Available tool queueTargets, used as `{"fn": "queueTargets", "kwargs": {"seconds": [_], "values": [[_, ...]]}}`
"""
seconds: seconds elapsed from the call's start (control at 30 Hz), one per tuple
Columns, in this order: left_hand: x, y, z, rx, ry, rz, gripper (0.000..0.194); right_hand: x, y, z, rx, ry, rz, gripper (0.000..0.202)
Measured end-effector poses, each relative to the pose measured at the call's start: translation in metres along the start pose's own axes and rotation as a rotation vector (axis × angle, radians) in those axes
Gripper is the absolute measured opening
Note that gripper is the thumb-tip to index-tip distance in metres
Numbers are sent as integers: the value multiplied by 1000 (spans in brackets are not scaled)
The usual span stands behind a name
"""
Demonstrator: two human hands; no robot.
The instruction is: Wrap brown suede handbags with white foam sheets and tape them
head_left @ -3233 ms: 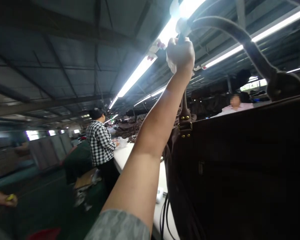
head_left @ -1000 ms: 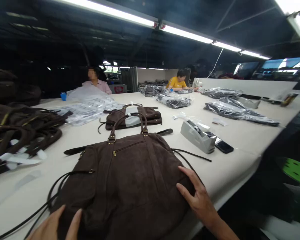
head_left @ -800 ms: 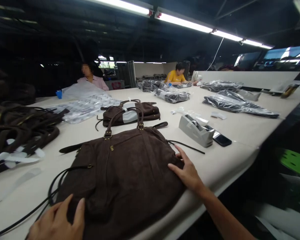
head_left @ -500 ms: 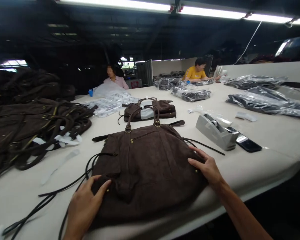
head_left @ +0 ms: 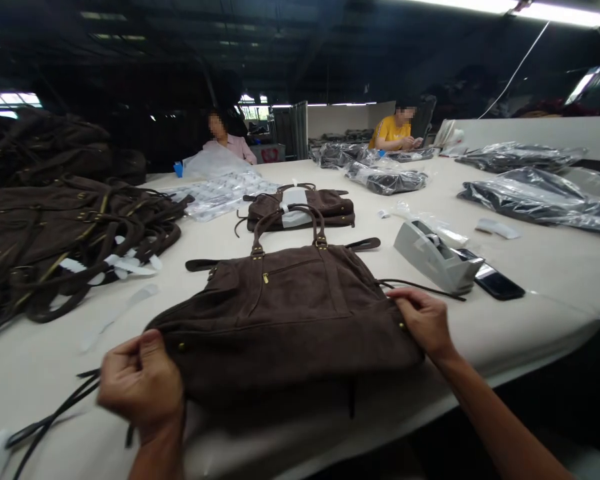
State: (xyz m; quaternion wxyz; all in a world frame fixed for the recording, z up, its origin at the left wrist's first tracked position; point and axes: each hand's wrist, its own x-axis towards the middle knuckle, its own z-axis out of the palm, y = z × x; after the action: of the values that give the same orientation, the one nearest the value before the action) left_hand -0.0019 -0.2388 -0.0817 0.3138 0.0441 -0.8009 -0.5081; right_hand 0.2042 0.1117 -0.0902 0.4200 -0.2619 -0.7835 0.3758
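Two hands on the brown bag (head_left: 290,300): our left hand (head_left: 143,380) pinches its left lower corner, our right hand (head_left: 423,320) grips the right side | bag lies at the table (head_left: 555,280) edge, near the tape dispenser (head_left: 435,257)

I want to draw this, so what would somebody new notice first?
First, the big brown bag at the front of the pale table, with the left hand and right hand holding its sides. Next, the heap of brown bags on the left. Then the shiny plastic-wrapped bundle on the right, beyond the grey tape dispenser.
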Motion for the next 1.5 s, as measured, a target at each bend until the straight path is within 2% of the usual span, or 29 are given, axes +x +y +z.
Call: {"fn": "queueTargets", "kwargs": {"seconds": [0.07, 0.13, 0.2, 0.23, 0.27, 0.3, 0.37, 0.43, 0.53, 0.63, 0.7, 0.83, 0.93, 1.07, 1.13, 1.27, 1.33, 1.4, 1.43, 1.5], "values": [[-2, -3, 8, -57, 138, -49, 38, 2, 10, 10, -81, -91, -21, 22], [-3, -4, 10, -94, 160, -34, 37, 2, 5, 7, -230, -25, -145, 24], [-3, -1, 8, -116, 161, 5, 36, 1, -15, -4, -362, 88, -338, 25], [-3, 1, 8, -121, 159, 20, 36, 0, -28, -9, -384, 96, -430, 26], [-2, 5, 8, -124, 162, 30, 35, -1, -42, -13, -377, 51, -503, 29], [-1, 9, 8, -126, 173, 39, 35, -3, -54, -14, -354, -47, -557, 33], [2, 18, 10, -135, 205, 60, 34, -7, -74, -8, -318, -325, -612, 47], [5, 27, 13, -148, 232, 80, 33, -9, -85, 4, -336, -574, -593, 62], [8, 33, 12, -146, 242, 99, 29, -7, -91, 19, -396, -808, -511, 81], [11, 35, 10, -118, 238, 112, 26, -7, -95, 24, -369, -969, -533, 92], [12, 35, 10, -102, 234, 124, 26, -12, -97, 28, -350, -975, -587, 81], [14, 37, 12, -100, 212, 153, 25, -22, -100, 43, -454, -862, -705, 27], [8, 42, 2, -132, 177, 135, 27, -8, -109, 41, -456, -838, -826, 19], [0, 52, -27, -190, 94, 100, 30, 37, -131, 25, -458, -698, -979, 14], [3, 51, -36, -85, 77, 167, 29, 55, -134, 29, -494, -694, -1051, 9], [16, 46, -30, 344, -82, 284, 33, 61, -110, 64, -557, -905, -1141, 8], [13, 54, -23, 460, -123, 495, 36, 55, -94, 81, -587, -975, -1159, 9], [2, 67, -17, 405, -201, 799, 47, 49, -84, 89, -615, -980, -1156, 10], [-5, 73, -14, 356, -282, 933, 55, 48, -81, 91, -624, -968, -1151, 11], [-18, 80, -4, 316, -482, 1111, 71, 47, -79, 90, -628, -931, -1145, 14]]}}
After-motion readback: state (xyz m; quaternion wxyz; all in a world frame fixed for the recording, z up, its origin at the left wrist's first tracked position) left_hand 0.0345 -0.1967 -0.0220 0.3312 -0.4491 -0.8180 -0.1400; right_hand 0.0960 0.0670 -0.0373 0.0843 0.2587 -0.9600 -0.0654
